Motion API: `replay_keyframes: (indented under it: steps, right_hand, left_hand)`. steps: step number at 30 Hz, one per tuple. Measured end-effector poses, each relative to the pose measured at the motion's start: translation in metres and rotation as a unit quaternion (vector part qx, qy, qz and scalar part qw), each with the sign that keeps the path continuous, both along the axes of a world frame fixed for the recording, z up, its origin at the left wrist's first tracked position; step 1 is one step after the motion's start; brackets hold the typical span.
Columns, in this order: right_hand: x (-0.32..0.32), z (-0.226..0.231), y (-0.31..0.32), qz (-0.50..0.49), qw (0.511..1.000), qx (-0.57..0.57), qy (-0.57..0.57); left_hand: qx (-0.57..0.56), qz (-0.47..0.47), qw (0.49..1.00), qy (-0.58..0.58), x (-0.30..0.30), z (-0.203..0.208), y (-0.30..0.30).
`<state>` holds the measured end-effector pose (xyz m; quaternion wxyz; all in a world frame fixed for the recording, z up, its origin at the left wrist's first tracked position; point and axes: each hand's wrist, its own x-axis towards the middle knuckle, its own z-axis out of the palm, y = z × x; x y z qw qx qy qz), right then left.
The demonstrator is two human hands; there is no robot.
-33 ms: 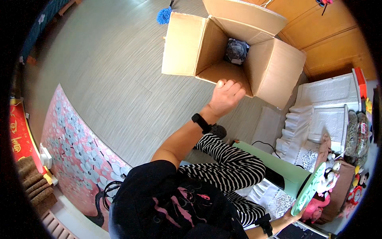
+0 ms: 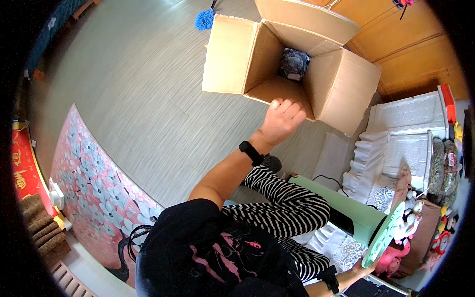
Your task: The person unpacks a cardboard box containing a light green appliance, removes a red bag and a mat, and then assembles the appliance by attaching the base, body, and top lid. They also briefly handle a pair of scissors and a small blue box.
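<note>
My left hand (image 2: 283, 121) is closed over the near edge of a large open cardboard box (image 2: 324, 89), its knuckles up. Down inside the box lies a dark grey, crumpled-looking bundle (image 2: 295, 63); what it is I cannot make out. At the lower right, my right hand (image 2: 365, 269) grips the rim of the round, pale green end of a long green appliance (image 2: 341, 203) with a dark panel. Some of that hand's fingers are hidden behind the disc. The appliance lies tilted beside my striped trouser legs.
Wooden cabinet doors (image 2: 403, 44) stand behind the box. A blue fluffy duster head (image 2: 204, 20) rests on the grey floor. To the left is a pink floral panel (image 2: 94, 188). Soft toys (image 2: 396, 257) and a white lace cloth (image 2: 349, 252) are at the right; a black cord (image 2: 332, 179) runs near the appliance.
The box's far and left flaps have shifted very slightly to the right. Both hands keep their grips, and the green appliance has not visibly moved.
</note>
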<state>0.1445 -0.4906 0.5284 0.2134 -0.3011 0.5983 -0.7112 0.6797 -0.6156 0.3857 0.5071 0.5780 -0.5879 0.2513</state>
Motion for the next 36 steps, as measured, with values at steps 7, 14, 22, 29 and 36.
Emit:
replay_keyframes:
  steps: [7, 14, 22, 29, 36]
  right_hand:
    - [0.006, 0.001, 0.009, -0.002, 1.0, -0.004, -0.002]
    - [0.011, 0.0, 0.018, -0.01, 1.0, -0.002, -0.005]
    - [-0.005, -0.004, 0.031, 0.046, 0.999, -0.02, -0.009]
    - [-0.012, -0.011, 0.038, 0.044, 0.999, -0.015, -0.014]
    - [-0.02, -0.009, 0.029, 0.068, 0.997, -0.024, -0.042]
  left_hand:
    - [-0.015, -0.015, 1.0, -0.013, 0.002, 0.005, 0.007]
    - [-0.005, -0.041, 0.999, -0.023, -0.002, 0.004, 0.011]
    - [-0.006, -0.046, 0.998, -0.043, -0.01, -0.004, 0.012]
    - [0.023, -0.066, 0.995, -0.065, -0.013, -0.005, 0.017]
    - [0.147, -0.021, 0.983, -0.104, 0.033, -0.061, 0.018]
